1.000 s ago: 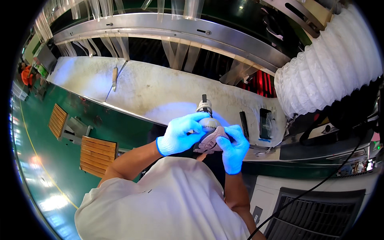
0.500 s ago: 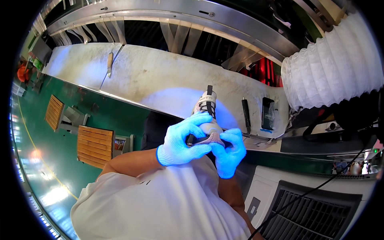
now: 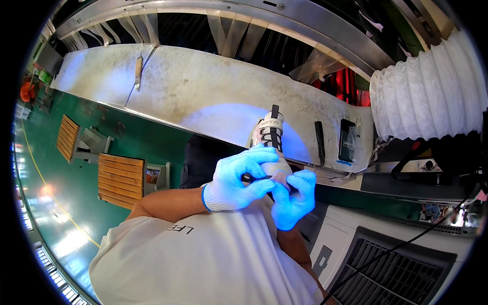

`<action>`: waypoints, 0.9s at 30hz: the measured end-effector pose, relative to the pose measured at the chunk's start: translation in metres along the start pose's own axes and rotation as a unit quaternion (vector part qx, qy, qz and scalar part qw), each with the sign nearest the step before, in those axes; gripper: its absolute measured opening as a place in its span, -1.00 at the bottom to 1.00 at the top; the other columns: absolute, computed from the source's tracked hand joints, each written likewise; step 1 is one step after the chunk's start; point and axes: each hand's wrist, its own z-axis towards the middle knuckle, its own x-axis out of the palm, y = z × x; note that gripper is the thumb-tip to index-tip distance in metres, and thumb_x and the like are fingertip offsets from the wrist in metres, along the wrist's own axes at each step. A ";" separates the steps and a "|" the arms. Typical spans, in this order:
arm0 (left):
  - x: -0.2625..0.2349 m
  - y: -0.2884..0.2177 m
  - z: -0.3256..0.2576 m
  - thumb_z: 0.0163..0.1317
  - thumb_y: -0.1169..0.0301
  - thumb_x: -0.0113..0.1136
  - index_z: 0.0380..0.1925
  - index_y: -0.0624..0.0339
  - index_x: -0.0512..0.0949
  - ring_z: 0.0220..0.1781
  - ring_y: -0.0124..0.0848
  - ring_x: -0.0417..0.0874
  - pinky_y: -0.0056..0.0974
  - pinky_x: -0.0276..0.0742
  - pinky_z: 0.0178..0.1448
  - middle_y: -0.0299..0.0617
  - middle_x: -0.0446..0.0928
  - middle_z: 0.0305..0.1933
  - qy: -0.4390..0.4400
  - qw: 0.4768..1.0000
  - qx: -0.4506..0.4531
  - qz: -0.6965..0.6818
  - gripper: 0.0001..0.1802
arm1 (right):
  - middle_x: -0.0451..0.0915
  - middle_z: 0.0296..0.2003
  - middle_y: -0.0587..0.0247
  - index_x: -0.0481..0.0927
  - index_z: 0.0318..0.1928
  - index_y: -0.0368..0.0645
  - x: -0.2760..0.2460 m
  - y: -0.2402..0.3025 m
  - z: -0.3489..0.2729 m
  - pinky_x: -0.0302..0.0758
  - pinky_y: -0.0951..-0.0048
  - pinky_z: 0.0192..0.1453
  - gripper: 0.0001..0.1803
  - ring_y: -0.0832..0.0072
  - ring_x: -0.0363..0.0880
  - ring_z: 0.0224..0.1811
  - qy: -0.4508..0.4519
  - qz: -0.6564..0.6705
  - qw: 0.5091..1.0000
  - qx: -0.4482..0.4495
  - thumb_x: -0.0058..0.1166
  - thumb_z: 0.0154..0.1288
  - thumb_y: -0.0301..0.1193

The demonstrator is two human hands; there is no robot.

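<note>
A light sneaker with black laces and a black heel loop lies between my gloved hands, its toe toward me and its heel over the bench edge. My left hand, in a glove lit blue, is wrapped round the near left side, with fingers on the upper and the thumb by the toe. My right hand, gloved alike, pinches the toe tip from the right, where a pinkish-grey patch shows between both hands. The underside of the shoe is hidden.
The long pale bench carries a wooden-handled tool at left, a black pen-like tool and a dark phone-like object at right. A white ribbed duct hangs far right. Wooden-slat stools stand on the green floor.
The sneaker's toe has turned, so less of the grey toe sole shows. Both hands keep their hold and shift slightly right, while the view itself also moves a little.
</note>
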 end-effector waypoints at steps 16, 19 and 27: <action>-0.051 0.001 0.015 0.31 0.16 0.60 0.06 0.34 0.83 0.56 -0.03 0.62 0.25 0.19 0.82 0.01 0.81 0.24 0.111 0.968 -0.202 -0.102 -0.51 | 0.66 -0.29 0.23 0.61 0.34 -0.28 0.023 0.017 -0.002 0.64 0.32 -0.20 -0.15 0.40 0.61 -0.35 0.082 -0.055 0.995 0.028 0.83 0.11 -0.30; -0.048 -0.009 0.018 0.35 0.19 0.54 0.03 0.36 0.83 0.60 -0.02 0.58 0.24 0.21 0.81 0.00 0.84 0.16 0.089 0.969 -0.216 -0.078 -0.55 | 0.65 -0.30 0.19 0.66 0.34 -0.25 0.027 0.022 0.002 0.65 0.32 -0.22 -0.17 0.32 0.66 -0.34 0.113 -0.040 0.987 0.110 0.81 0.12 -0.26; -0.056 -0.005 0.034 0.22 0.31 0.71 0.21 0.31 0.78 0.53 -0.06 0.67 0.09 0.44 0.71 0.03 0.77 0.34 0.180 0.975 -0.129 -0.008 -0.42 | 0.64 -0.25 0.19 0.63 0.38 -0.21 0.021 0.019 0.016 0.70 0.27 -0.29 -0.11 0.33 0.69 -0.33 0.104 -0.092 0.986 0.094 0.79 0.15 -0.09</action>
